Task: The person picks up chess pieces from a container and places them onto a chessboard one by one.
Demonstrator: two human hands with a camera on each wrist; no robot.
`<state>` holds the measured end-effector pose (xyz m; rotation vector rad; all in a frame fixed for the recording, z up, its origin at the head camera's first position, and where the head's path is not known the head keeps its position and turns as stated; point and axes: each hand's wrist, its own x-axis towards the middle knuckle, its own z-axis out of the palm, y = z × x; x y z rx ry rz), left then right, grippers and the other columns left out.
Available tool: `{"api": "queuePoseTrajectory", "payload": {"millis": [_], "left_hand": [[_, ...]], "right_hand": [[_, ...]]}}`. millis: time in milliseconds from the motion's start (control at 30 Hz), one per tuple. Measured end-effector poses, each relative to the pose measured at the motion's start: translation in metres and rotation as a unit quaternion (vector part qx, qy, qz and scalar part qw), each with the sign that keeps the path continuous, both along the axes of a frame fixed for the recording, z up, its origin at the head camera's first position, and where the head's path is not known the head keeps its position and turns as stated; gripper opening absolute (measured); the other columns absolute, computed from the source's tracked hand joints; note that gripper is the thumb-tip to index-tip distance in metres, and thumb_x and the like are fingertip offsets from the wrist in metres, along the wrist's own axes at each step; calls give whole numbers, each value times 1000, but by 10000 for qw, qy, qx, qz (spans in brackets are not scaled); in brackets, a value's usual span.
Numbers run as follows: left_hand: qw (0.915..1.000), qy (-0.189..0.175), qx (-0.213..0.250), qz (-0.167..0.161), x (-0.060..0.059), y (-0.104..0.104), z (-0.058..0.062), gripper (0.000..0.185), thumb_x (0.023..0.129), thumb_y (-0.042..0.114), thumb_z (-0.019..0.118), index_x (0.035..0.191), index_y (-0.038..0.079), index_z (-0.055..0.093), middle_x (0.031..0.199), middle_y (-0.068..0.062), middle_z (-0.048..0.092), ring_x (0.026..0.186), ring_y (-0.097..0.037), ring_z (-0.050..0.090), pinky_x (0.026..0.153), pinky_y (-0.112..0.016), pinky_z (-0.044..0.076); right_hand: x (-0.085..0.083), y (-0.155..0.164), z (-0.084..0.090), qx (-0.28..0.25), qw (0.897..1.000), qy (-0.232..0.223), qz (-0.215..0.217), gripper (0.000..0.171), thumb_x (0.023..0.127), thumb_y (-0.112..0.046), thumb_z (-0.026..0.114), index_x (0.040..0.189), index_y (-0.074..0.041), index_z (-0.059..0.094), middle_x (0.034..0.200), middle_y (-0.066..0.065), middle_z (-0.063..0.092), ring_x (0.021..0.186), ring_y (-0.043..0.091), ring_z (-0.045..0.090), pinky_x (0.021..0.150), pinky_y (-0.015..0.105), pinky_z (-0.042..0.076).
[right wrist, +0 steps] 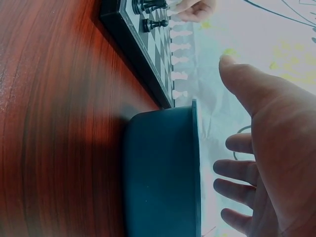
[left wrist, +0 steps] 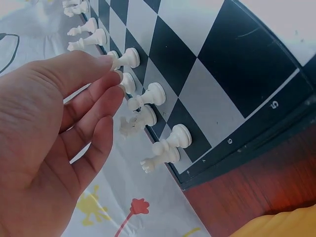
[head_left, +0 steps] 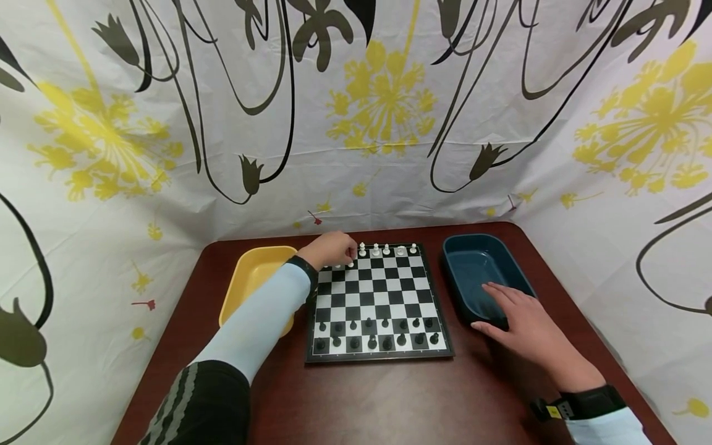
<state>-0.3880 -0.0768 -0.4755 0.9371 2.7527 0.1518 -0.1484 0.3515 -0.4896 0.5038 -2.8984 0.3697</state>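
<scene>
My left hand [head_left: 334, 249] is at the far left side of the chessboard [head_left: 384, 359]. Its thumb and index fingertip pinch the head of a white pawn [left wrist: 130, 58], whose base is on the board. Beside it, toward the corner, two more white pawns [left wrist: 156, 93] stand ahead of a white knight [left wrist: 142, 118] and a white rook [left wrist: 160, 160]. More white pieces [head_left: 376, 250] line the far edge. Over the near right rim of the dark blue tray [head_left: 483, 247], my right hand [head_left: 523, 321] hovers with spread, relaxed fingers and holds nothing.
Two rows of black pieces [head_left: 372, 341] stand along the board's near side. A yellow tray [head_left: 250, 278] lies left of the board, partly under my left forearm. The brown table [head_left: 356, 402] meets a patterned cloth [head_left: 267, 216] at the back and sides.
</scene>
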Motion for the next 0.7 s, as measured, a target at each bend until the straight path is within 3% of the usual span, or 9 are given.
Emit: {"api": "queuePoseTrajectory", "payload": {"millis": [200,333,533,700], "left_hand": [[9996,36,295,15,7,-18,8,9,108,23,71,110,18,79,101,4,72,88,-18,65,83,-38,56],[9992,139,382,20,18,-43,15,12,110,25,70,109,16,78,99,3,72,89,-18,66,85,-39,57],[9978,284,537,270,46,-99,22,9,109,26,72,108,19,78,100,3,72,88,-18,64,84,-40,57],[9945,265,737,698,70,-144,27,8,107,24,75,110,18,79,103,3,74,92,-19,67,87,-44,59]], "right_hand": [[-2,0,-3,-52,9999,125,29,84,97,-54,83,156,-1,57,155,26,58,139,51,55,108,78,43],[-2,-2,-1,-193,9994,278,59,68,97,-43,86,147,-1,64,142,23,66,128,46,63,102,72,52],[-2,-5,4,-213,9980,573,148,47,94,-20,90,132,-2,69,122,16,73,105,34,73,85,57,63],[-3,-4,5,-243,9980,569,150,48,94,-20,90,132,-1,69,122,17,73,105,35,73,86,59,63]]}}
